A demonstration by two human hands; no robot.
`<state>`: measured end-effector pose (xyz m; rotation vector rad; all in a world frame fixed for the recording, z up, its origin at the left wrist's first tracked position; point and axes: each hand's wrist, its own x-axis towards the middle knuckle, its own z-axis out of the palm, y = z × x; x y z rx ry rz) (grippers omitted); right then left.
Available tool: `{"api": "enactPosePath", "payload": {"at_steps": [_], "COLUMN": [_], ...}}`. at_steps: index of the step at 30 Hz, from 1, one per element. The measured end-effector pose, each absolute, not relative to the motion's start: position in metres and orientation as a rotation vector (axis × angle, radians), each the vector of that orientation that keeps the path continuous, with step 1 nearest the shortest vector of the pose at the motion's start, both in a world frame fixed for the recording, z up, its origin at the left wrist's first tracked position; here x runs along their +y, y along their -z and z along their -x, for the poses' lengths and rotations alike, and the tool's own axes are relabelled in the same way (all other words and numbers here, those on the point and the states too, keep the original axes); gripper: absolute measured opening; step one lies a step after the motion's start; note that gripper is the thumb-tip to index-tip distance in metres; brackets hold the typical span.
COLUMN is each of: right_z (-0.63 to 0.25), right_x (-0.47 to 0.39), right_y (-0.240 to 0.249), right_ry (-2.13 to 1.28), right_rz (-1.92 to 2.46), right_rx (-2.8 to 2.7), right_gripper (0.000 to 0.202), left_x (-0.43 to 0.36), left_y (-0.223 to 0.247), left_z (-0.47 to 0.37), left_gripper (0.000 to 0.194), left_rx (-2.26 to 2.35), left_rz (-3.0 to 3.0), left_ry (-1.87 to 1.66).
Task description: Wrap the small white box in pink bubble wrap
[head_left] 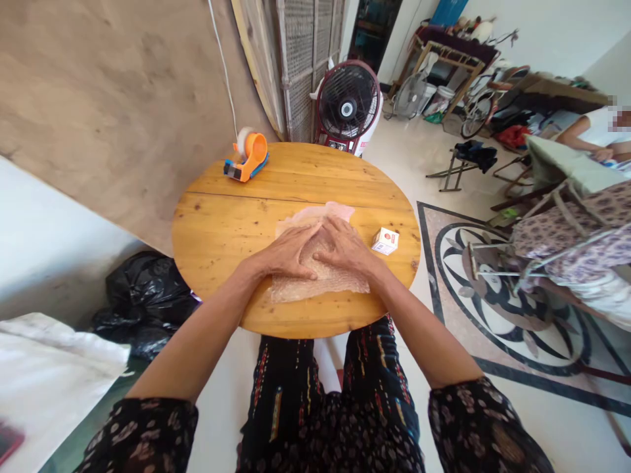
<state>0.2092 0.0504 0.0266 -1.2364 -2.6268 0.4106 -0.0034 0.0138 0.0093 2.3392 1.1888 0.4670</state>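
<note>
A sheet of clear, pinkish bubble wrap [315, 289] lies spread on the round wooden table [217, 223] in front of me. My left hand [290, 249] rests on its left part, palm down, with the thumb stretched toward the middle. On the right part lies my right hand [345, 246], fingers extended away from me and the thumb pointing inward. Both hands are flat and their fingertips come close together at the far side. A small white box with red print [386, 241] stands to the right of the wrap, apart from my right hand.
An orange tape dispenser [251, 157] with a tape roll stands at the table's back left. Behind the table is an electric fan [348, 105]. Black plastic bags [148, 295] lie on the floor at left. Another person [591, 141] sits at far right.
</note>
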Motion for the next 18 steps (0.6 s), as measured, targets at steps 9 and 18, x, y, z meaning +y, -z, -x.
{"api": "enactPosePath", "payload": {"at_steps": [9, 18], "right_z": [-0.228, -0.241], "right_x": [0.058, 0.064], "right_y": [-0.027, -0.021], "right_ry": [-0.591, -0.603], "right_rz": [1.237, 1.088], "right_rx": [-2.7, -2.707], "right_gripper": [0.095, 0.085], "left_x": [0.008, 0.012], "left_y": [-0.017, -0.011], "left_z": [0.006, 0.004], "left_gripper": [0.106, 0.099], "left_rx": [1.305, 1.367], "left_rz": [-2.342, -2.348], "left_ry": [-0.362, -0.336]}}
